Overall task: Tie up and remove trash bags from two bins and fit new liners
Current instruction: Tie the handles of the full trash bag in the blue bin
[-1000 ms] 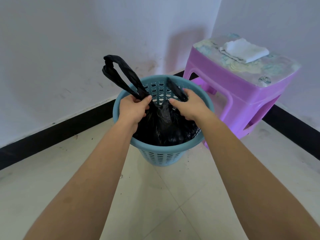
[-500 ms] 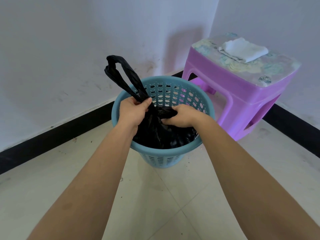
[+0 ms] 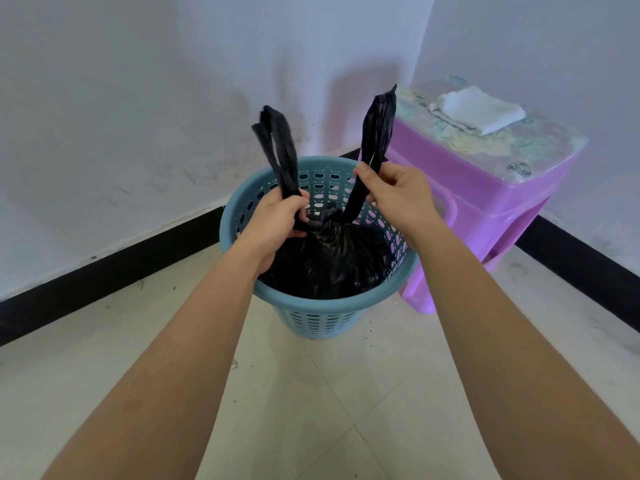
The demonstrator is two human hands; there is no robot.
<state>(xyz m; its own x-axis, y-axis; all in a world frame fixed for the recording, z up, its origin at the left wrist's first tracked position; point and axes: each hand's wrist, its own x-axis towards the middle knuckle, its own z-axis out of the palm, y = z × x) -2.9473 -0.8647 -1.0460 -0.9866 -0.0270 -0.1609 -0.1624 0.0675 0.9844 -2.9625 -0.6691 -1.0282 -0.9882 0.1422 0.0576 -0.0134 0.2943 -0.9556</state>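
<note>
Head view: a crinkled, glossy black plastic bag (image 3: pixel 332 261) sits inside a round, light-blue plastic bin (image 3: pixel 332 304) whose tapering wall is pierced with rows of small slots, the bag's neck gathered at the centre of the opening. The left hand (image 3: pixel 277 220) grips one twisted handle strip (image 3: pixel 289 168) and the right hand (image 3: pixel 398 195) pinches the other (image 3: pixel 379 126), both strips standing upright and apart above the bin. The bin stands on pale floor tiles (image 3: pixel 311 393) in a wall corner edged by black skirting (image 3: pixel 104 271), just beside a purple plastic stool (image 3: pixel 485 202) bearing a folded white cloth (image 3: pixel 478 110), with open floor on the near side.
</note>
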